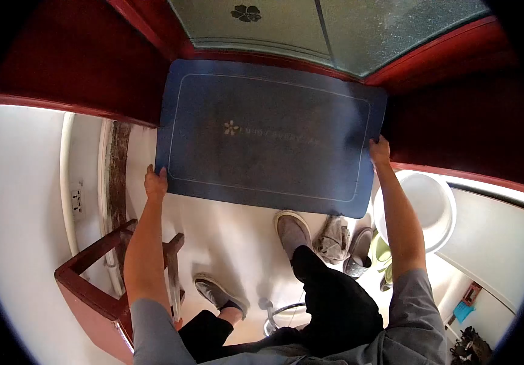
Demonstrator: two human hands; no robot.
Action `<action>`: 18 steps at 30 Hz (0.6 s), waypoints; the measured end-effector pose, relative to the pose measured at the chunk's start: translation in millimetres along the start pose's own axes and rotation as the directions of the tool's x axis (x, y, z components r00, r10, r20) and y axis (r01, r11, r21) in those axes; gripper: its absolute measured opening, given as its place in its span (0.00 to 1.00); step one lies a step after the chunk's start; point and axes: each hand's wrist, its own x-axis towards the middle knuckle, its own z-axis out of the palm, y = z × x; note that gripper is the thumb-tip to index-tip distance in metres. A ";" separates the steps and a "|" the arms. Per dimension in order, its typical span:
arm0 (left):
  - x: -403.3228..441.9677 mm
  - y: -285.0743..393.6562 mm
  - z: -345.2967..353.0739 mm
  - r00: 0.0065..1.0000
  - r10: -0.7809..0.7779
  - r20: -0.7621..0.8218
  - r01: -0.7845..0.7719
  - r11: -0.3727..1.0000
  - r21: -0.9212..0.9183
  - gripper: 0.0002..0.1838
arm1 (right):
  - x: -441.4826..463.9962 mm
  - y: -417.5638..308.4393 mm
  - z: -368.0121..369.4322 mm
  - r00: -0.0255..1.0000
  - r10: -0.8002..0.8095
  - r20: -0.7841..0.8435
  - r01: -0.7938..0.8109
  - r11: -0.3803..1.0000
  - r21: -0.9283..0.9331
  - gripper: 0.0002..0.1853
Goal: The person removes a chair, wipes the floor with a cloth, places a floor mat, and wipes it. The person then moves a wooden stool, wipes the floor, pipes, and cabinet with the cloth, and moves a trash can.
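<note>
A blue-edged doormat (262, 164) with a thin pale border line, a small flower mark and faded lettering is stretched between my two hands. My left hand (155, 182) grips its left edge near the lower corner. On the opposite side my right hand (380, 152) is closed round the right edge. The mat looks lifted off the floor and hides part of the floor and the door's foot behind it. Most of my fingers are hidden under the mat.
Ahead is a red-framed door with glass panels (262, 30). A reddish wooden stool (92, 298) stands at left. Shoes (359, 246) and a white basin (423, 207) are at right. My feet, in grey shoes (216, 292), are on the pale floor (213, 231).
</note>
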 end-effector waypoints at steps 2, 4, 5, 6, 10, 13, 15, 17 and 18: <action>5.0 -19.7 17.5 0.999 -0.019 0.031 0.020 1.000 -0.017 0.30 | -1.1 -7.5 -1.1 1.000 -0.031 -0.001 0.029 0.957 -0.287 0.22; 11.8 -36.8 22.0 0.975 -0.089 0.203 0.147 0.945 -0.291 0.31 | -3.6 0.9 4.9 0.999 -0.039 -0.004 0.035 0.944 -0.327 0.21; 8.9 -32.1 15.2 0.977 -0.098 0.191 0.151 0.948 -0.282 0.31 | -2.4 6.1 9.1 0.999 -0.051 -0.014 0.042 0.928 -0.370 0.21; -1.9 -16.4 11.8 0.985 -0.159 0.068 0.165 0.981 -0.101 0.30 | -1.3 14.6 13.7 0.999 -0.054 -0.002 0.050 0.931 -0.361 0.21; -6.7 -7.2 9.8 0.976 -0.213 -0.039 0.215 0.976 0.033 0.23 | 5.8 37.0 16.5 0.995 -0.082 0.050 0.095 0.887 -0.452 0.26; 2.1 -21.5 10.1 0.984 -0.179 -0.021 0.180 0.981 0.078 0.20 | -10.3 8.4 13.8 1.000 -0.013 0.018 0.019 0.913 -0.406 0.30; 11.8 -43.9 8.1 0.977 -0.209 0.037 0.210 0.978 -0.012 0.17 | -37.7 -24.1 10.8 0.999 0.024 -0.048 -0.041 0.916 -0.398 0.32; 11.3 -35.1 7.6 0.951 -0.293 0.095 0.307 0.928 -0.210 0.13 | -45.4 -6.3 14.7 0.991 0.124 0.048 -0.083 0.858 -0.507 0.36; 4.6 -24.5 2.6 0.929 -0.356 0.103 0.370 0.876 -0.309 0.12 | -48.3 21.1 24.3 1.000 0.021 0.020 -0.007 0.841 -0.540 0.39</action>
